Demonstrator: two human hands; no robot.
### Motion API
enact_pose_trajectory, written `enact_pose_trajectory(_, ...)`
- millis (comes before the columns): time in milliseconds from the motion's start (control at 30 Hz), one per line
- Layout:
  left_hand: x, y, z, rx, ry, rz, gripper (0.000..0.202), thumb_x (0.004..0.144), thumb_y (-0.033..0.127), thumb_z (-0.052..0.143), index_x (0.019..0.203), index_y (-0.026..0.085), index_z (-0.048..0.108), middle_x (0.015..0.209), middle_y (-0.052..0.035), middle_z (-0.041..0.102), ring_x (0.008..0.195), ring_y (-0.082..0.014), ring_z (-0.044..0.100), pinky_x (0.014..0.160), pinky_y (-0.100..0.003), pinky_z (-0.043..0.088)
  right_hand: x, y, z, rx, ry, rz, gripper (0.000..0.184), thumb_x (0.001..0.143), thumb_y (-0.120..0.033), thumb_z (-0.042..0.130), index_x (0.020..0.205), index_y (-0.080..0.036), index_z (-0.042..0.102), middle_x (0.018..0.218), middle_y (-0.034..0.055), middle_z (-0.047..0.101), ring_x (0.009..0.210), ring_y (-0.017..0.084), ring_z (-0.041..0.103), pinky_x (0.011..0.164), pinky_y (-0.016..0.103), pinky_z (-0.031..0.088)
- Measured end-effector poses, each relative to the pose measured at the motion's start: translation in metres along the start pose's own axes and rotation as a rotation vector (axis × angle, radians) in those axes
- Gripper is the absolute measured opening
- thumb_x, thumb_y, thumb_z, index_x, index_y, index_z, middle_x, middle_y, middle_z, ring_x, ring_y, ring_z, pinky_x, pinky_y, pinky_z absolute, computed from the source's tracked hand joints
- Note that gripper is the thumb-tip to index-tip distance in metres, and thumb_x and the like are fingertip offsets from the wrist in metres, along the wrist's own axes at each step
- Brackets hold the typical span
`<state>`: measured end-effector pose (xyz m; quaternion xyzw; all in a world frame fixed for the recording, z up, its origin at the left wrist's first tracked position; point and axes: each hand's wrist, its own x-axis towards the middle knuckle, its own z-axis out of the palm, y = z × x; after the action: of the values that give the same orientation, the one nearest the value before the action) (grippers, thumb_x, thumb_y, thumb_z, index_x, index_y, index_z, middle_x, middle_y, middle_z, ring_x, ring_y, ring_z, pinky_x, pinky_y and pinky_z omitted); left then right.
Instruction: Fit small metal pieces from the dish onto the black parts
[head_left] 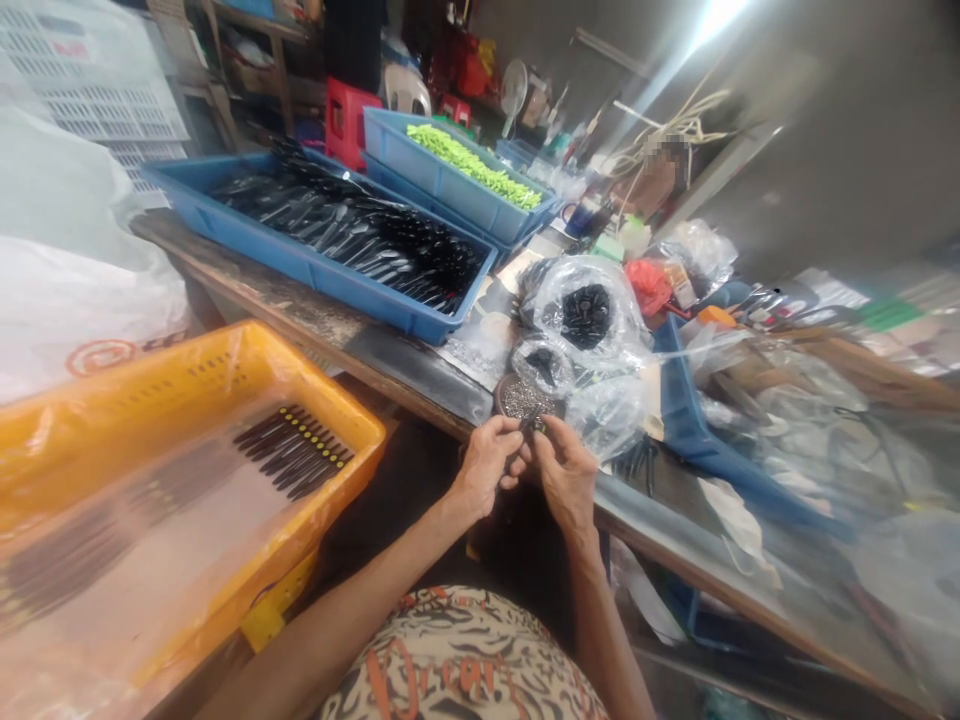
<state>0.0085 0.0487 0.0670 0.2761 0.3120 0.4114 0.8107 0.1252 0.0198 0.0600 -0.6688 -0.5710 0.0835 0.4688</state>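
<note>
In front of my body, my left hand (489, 466) and my right hand (567, 472) meet at the fingertips, both closed in a pinch. Between them is a small black part (533, 424), mostly covered by the fingers, so its kind does not show. Just beyond the fingertips stands a round bowl of tiny metal pieces (519, 398). Behind that bowl lies a small clear bag of black parts (546, 368). A bigger clear bag (589, 310), opened at the top, also holds black pieces.
A long blue tray (300, 262) of black handle-like parts lies on the bench, beside stacked blue bins (390, 140) holding bright green pieces. At my left is a yellow crate (341, 395) with rows of dark slim pieces. Plastic bags and another blue bin (679, 400) crowd the right.
</note>
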Motion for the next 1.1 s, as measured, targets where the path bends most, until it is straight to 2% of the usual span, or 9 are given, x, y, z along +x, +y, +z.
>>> enact_pose_trajectory(133, -0.001, 0.001, 0.000, -0.001, -0.004, -0.001, 0.020, 0.069, 0.023, 0.056, 0.086, 0.016, 0.050, 0.060, 0.0018, 0.053, 0.041, -0.0042, 0.040, 0.033, -0.013, 0.021, 0.001, -0.004, -0.002, 0.039, 0.022, 0.095, 0.032, 0.080, -0.033, 0.055, 0.103, -0.013, 0.065, 0.089, 0.0087, 0.070, 0.076, 0.019, 0.065, 0.071, 0.033, 0.052)
enact_pose_trajectory(233, -0.001, 0.001, 0.000, -0.005, -0.007, -0.003, 0.020, 0.069, 0.023, 0.056, 0.087, 0.016, 0.049, 0.060, 0.0020, 0.053, 0.041, -0.0042, 0.040, 0.033, -0.013, 0.021, 0.002, -0.007, -0.002, 0.044, 0.019, 0.115, 0.032, 0.079, -0.034, 0.055, 0.102, -0.014, 0.066, 0.087, 0.0076, 0.070, 0.074, 0.019, 0.064, 0.069, 0.032, 0.052)
enact_pose_trajectory(433, -0.003, 0.000, 0.001, 0.013, 0.008, 0.034, 0.019, 0.070, 0.025, 0.056, 0.086, 0.017, 0.050, 0.060, 0.0028, 0.052, 0.041, -0.0040, 0.040, 0.033, -0.013, 0.022, 0.000, -0.008, -0.002, 0.061, 0.007, 0.056, 0.030, 0.080, -0.031, 0.055, 0.103, -0.014, 0.066, 0.089, 0.0083, 0.070, 0.078, 0.020, 0.065, 0.072, 0.034, 0.052)
enact_pose_trajectory(633, -0.005, -0.002, 0.005, 0.029, -0.033, 0.096, 0.019, 0.072, 0.028, 0.058, 0.085, 0.018, 0.049, 0.055, 0.0059, 0.047, 0.040, -0.0038, 0.037, 0.033, -0.013, 0.022, -0.003, -0.010, -0.004, -0.003, -0.003, -0.033, 0.028, 0.083, -0.028, 0.053, 0.106, -0.015, 0.063, 0.096, 0.0095, 0.069, 0.083, 0.020, 0.065, 0.076, 0.034, 0.052)
enact_pose_trajectory(1100, -0.008, -0.002, 0.011, 0.181, -0.008, 0.181, 0.016, 0.077, 0.029, 0.055, 0.086, 0.017, 0.052, 0.048, 0.0083, 0.041, 0.036, -0.0036, 0.031, 0.034, -0.014, 0.024, -0.006, -0.013, -0.006, 0.036, 0.019, -0.025, 0.025, 0.083, -0.029, 0.053, 0.104, -0.017, 0.062, 0.092, 0.0078, 0.069, 0.080, 0.019, 0.065, 0.071, 0.032, 0.053)
